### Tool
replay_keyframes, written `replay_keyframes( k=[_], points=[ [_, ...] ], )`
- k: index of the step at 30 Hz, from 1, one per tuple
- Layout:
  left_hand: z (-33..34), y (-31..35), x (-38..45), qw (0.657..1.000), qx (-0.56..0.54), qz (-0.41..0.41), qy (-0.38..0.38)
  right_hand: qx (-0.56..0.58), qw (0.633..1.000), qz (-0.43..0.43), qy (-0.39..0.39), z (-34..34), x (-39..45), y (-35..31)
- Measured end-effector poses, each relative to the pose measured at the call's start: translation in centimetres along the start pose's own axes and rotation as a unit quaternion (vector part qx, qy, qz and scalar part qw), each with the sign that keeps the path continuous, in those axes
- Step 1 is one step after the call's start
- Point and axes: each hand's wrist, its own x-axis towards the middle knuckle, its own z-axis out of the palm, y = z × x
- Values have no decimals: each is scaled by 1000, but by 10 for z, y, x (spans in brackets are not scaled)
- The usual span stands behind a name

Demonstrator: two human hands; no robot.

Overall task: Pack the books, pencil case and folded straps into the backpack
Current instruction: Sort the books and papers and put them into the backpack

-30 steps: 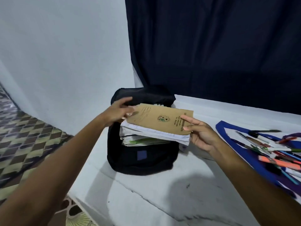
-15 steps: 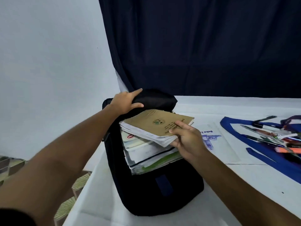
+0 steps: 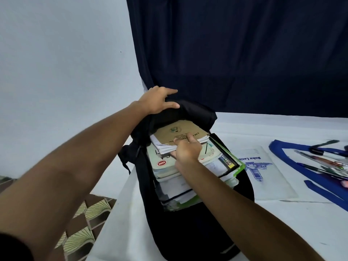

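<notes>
A black backpack (image 3: 190, 228) lies on the white table with its mouth open toward the far side. A stack of books (image 3: 190, 178) fills the opening. On top sits a brown-covered book (image 3: 180, 130), partly under the raised flap. My right hand (image 3: 185, 150) pinches the near edge of the brown book, thumb on its cover and fingers under it. My left hand (image 3: 160, 100) grips the backpack's top flap and holds it up. To the right lie a blue strap (image 3: 293, 164) and several pens (image 3: 325, 159).
A white exercise book with blue print (image 3: 263, 172) lies flat just right of the backpack. A dark curtain (image 3: 244, 53) hangs behind the table. The table's left edge (image 3: 113, 210) drops to a patterned tile floor (image 3: 84, 219).
My right hand has pushed the brown book deeper under the flap. My left hand has lifted the flap higher. The view has moved closer over the backpack.
</notes>
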Motion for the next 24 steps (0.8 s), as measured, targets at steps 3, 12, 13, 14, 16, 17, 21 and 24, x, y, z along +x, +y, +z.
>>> replay_keyframes(
  k=[3, 12, 13, 14, 16, 17, 21, 24],
  points=[
    [0, 2, 0, 1000, -2, 7, 10, -22, 1000, -7, -3, 10, 7, -2],
    [11, 3, -15, 999, 9, -30, 25, -245, 910, 142, -302, -37, -4, -79],
    [14, 5, -16, 999, 10, -35, 29, -274, 901, 128, -312, -54, -2, -91],
    [15, 5, -18, 999, 11, -41, 32, -290, 902, 105, -302, -70, 3, -102],
    [20, 6, -21, 998, 13, -50, 33, -313, 922, 37, -223, -109, 18, -122],
    [22, 7, -22, 998, 11, -55, 31, -330, 929, -1, -168, -133, 28, -129],
    [30, 8, -26, 997, -4, -65, 30, -515, 854, -75, -15, -239, 61, -132],
    [34, 9, -29, 997, 3, -69, 31, -667, 741, -72, -6, -282, 62, -114]
  ],
)
